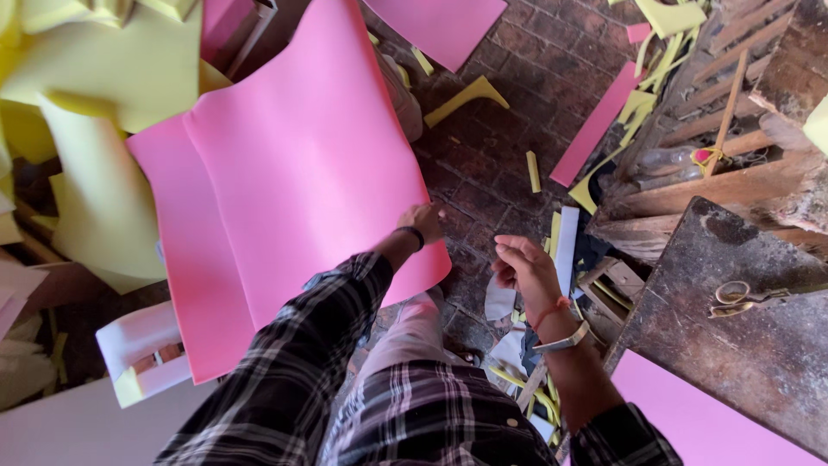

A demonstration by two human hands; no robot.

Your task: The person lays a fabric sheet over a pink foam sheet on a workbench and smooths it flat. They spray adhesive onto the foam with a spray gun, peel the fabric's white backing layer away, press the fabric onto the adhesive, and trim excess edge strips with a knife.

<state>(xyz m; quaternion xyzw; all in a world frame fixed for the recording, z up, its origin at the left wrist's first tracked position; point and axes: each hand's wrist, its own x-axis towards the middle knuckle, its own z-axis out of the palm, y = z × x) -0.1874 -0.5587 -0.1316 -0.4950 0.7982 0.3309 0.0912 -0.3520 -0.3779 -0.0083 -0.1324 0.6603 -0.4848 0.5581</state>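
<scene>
My left hand (421, 223) grips the lower right edge of a large pink foam sheet (302, 164), which hangs bowed over the brick floor and overlaps a second pink sheet (185, 259) under it. My right hand (526, 267) hovers to the right of the sheet, fingers loosely curled and apart, holding nothing. Both arms wear plaid sleeves; the right wrist carries a watch and a red thread.
Yellow foam sheets (103, 78) pile up at the left. Yellow and pink offcuts (466, 97) litter the brick floor (483, 164). A dark worktable (759, 336) at the right holds scissors (742, 298) and a pink sheet (690, 414). A wooden frame (716, 173) stands behind it.
</scene>
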